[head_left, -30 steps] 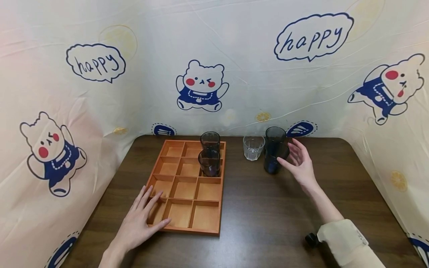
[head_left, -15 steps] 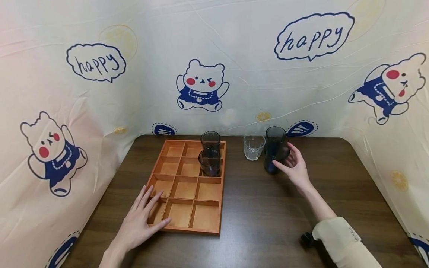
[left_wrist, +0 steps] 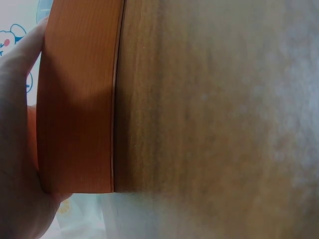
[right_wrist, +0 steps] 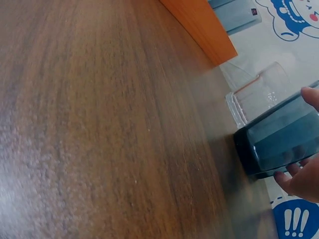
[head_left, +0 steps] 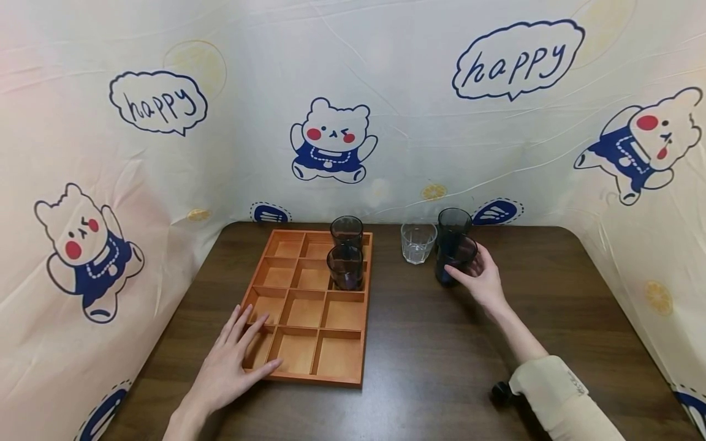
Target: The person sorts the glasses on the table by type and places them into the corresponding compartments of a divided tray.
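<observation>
My left hand (head_left: 223,364) rests with spread fingers on the near left corner of an orange wooden tray (head_left: 331,380) divided into compartments. The left wrist view has the tray's side wall (left_wrist: 77,99) close up beside the hand. On the right, my right hand (head_left: 485,280) grips a dark tinted drinking glass (head_left: 453,256), thumb in front and fingers on the far side. In the right wrist view this dark glass (right_wrist: 284,137) has its base at the table. Right behind it stands another dark glass (head_left: 454,219), and a clear glass (head_left: 418,245) is to its left.
Two dark glasses (head_left: 345,272) stand upright in the tray's right column, in the two back compartments. A printed cloth (head_left: 408,153) hangs behind the brown table (head_left: 425,355). A small black object (head_left: 501,394) shows by the right sleeve.
The right hand has moved left onto the near dark glass, and its thumb and fingers have closed around it. The left hand and the tray have stayed put.
</observation>
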The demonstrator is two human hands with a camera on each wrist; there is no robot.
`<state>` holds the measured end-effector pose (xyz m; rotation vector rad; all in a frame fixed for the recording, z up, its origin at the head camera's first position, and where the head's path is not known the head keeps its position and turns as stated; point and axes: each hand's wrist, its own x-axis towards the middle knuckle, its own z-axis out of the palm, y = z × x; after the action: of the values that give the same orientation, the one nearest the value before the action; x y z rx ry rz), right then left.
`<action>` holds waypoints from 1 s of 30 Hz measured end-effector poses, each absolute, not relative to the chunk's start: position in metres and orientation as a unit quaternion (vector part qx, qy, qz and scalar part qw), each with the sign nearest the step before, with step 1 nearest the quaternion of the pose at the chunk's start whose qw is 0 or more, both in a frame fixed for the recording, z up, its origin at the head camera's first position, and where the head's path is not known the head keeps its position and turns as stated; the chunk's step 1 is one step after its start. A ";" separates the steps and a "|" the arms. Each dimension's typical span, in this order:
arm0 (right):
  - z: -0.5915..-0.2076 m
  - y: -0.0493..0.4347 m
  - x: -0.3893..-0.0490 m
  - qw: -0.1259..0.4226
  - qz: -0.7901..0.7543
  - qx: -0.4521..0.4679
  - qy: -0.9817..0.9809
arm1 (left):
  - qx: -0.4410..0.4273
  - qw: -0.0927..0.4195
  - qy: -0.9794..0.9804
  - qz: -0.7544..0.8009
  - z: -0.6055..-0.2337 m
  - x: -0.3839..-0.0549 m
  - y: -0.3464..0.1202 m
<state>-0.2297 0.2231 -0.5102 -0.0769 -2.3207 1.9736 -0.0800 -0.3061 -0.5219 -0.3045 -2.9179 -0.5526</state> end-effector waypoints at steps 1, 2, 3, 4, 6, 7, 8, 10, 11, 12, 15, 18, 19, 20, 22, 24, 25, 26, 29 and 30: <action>-0.511 0.223 -0.230 0.049 0.647 -0.025 -0.761 | -0.102 0.079 -0.974 -0.185 -0.522 -0.080 -0.306; -0.511 0.222 -0.230 0.051 0.646 -0.025 -0.762 | -0.101 0.079 -0.974 -0.185 -0.522 -0.080 -0.306; -0.511 0.222 -0.230 0.053 0.645 -0.025 -0.762 | -0.101 0.079 -0.974 -0.185 -0.521 -0.080 -0.306; -0.511 0.222 -0.230 0.056 0.644 -0.025 -0.762 | -0.101 0.078 -0.974 -0.185 -0.521 -0.080 -0.306; -0.511 0.222 -0.230 0.057 0.641 -0.025 -0.765 | -0.101 0.079 -0.975 -0.184 -0.521 -0.080 -0.306; -0.511 0.221 -0.230 0.057 0.640 -0.026 -0.766 | -0.101 0.079 -0.975 -0.183 -0.521 -0.080 -0.306; -0.511 0.221 -0.230 0.057 0.639 -0.026 -0.767 | -0.101 0.079 -0.975 -0.183 -0.521 -0.080 -0.306; -0.512 0.221 -0.230 0.059 0.637 -0.028 -0.768 | -0.101 0.078 -0.975 -0.183 -0.521 -0.080 -0.305; -0.512 0.221 -0.230 0.060 0.637 -0.029 -0.768 | -0.101 0.079 -0.975 -0.182 -0.521 -0.080 -0.305; -0.512 0.221 -0.230 0.062 0.640 -0.030 -0.765 | -0.101 0.078 -0.975 -0.183 -0.521 -0.080 -0.305; -0.513 0.219 -0.229 0.068 0.647 -0.034 -0.759 | -0.102 0.077 -0.975 -0.184 -0.520 -0.080 -0.305; -0.513 0.218 -0.228 0.067 0.655 -0.036 -0.751 | -0.102 0.077 -0.975 -0.184 -0.520 -0.080 -0.304; -0.513 0.217 -0.227 0.066 0.658 -0.037 -0.749 | -0.102 0.077 -0.975 -0.184 -0.520 -0.080 -0.304; -0.513 0.216 -0.226 0.065 0.660 -0.039 -0.747 | -0.102 0.078 -0.975 -0.182 -0.520 -0.080 -0.304; -0.512 0.214 -0.224 0.063 0.665 -0.040 -0.743 | -0.100 0.078 -0.975 -0.181 -0.520 -0.080 -0.304; -0.511 0.212 -0.223 0.063 0.671 -0.040 -0.738 | -0.101 0.079 -0.975 -0.180 -0.520 -0.080 -0.304; -0.510 0.211 -0.222 0.063 0.673 -0.039 -0.736 | -0.101 0.080 -0.975 -0.180 -0.519 -0.080 -0.304; -0.510 0.210 -0.221 0.063 0.674 -0.037 -0.735 | -0.101 0.080 -0.975 -0.180 -0.519 -0.080 -0.304; -0.506 0.206 -0.219 0.062 0.677 -0.031 -0.732 | -0.102 0.081 -0.975 -0.182 -0.519 -0.079 -0.304; -0.505 0.205 -0.219 0.061 0.677 -0.030 -0.733 | -0.102 0.080 -0.974 -0.183 -0.519 -0.079 -0.304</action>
<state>-0.2186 0.2050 -0.5052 -0.0898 -2.2159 2.0488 -0.0792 -0.3040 -0.5188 -0.3060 -2.9143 -0.5470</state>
